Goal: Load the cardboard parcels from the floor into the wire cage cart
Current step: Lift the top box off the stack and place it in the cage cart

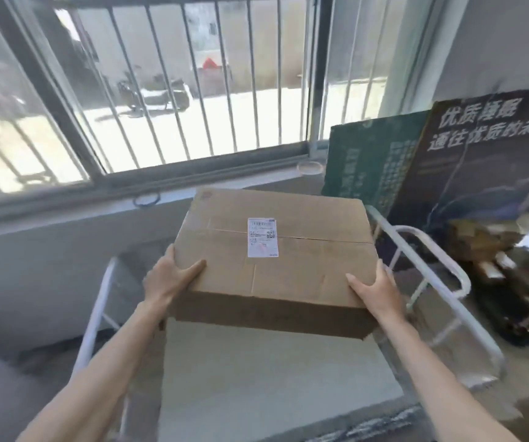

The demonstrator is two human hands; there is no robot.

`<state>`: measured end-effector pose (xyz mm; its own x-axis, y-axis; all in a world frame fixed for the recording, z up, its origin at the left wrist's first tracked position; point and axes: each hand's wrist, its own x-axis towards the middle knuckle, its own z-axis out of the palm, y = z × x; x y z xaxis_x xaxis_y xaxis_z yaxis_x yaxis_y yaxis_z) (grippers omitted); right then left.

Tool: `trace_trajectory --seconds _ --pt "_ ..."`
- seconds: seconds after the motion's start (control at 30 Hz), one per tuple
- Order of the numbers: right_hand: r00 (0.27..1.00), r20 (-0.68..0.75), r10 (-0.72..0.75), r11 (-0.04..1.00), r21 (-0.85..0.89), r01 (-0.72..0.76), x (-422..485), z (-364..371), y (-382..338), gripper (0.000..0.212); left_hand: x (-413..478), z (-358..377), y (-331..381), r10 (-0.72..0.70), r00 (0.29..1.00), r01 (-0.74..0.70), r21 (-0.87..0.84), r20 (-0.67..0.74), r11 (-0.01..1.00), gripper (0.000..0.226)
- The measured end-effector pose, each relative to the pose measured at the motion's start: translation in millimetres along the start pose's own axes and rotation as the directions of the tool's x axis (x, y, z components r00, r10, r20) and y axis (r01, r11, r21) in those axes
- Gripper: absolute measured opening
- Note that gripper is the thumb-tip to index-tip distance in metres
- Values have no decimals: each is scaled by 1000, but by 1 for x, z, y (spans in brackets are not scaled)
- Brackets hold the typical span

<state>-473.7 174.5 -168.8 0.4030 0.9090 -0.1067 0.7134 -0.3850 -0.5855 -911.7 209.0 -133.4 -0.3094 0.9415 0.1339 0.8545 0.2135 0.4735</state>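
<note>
A brown cardboard parcel [292,237] with a white shipping label on top is held up in the middle of the view, above the wire cage cart [442,275]. My left hand [170,279] grips its near left corner, thumb on top and fingers under the side. At the near right corner my right hand [375,288] holds it the same way. The cart's white tube rails run on both sides below the parcel, and a flat pale panel [276,371] lies inside it under the box.
A barred window [174,81] and its sill stand straight ahead. Dark printed boards [467,154] lean against the wall at the right. A cluttered dark pile [505,269] sits beside the cart's right rail. Grey floor shows at lower left.
</note>
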Motion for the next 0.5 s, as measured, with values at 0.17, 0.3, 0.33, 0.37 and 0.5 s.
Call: trace_trajectory --seconds 0.17,0.3,0.33,0.37,0.5 --pt "994 88 -66 995 -68 72 7 66 -17 97 -19 17 -77 -128 991 128 -1 45 992 87" --pt "985 156 -68 992 -93 83 23 92 -4 98 -29 47 -99 -215 968 215 15 128 977 89" --pt "983 169 -68 992 -90 84 28 97 2 99 -30 56 -99 -239 962 239 17 134 971 92" --pt "981 180 -67 993 -86 84 34 101 10 100 -31 66 -97 -259 956 259 14 136 966 95" --pt "977 206 -48 994 -87 67 74 109 56 100 -31 121 -72 -303 936 302 32 181 953 96"
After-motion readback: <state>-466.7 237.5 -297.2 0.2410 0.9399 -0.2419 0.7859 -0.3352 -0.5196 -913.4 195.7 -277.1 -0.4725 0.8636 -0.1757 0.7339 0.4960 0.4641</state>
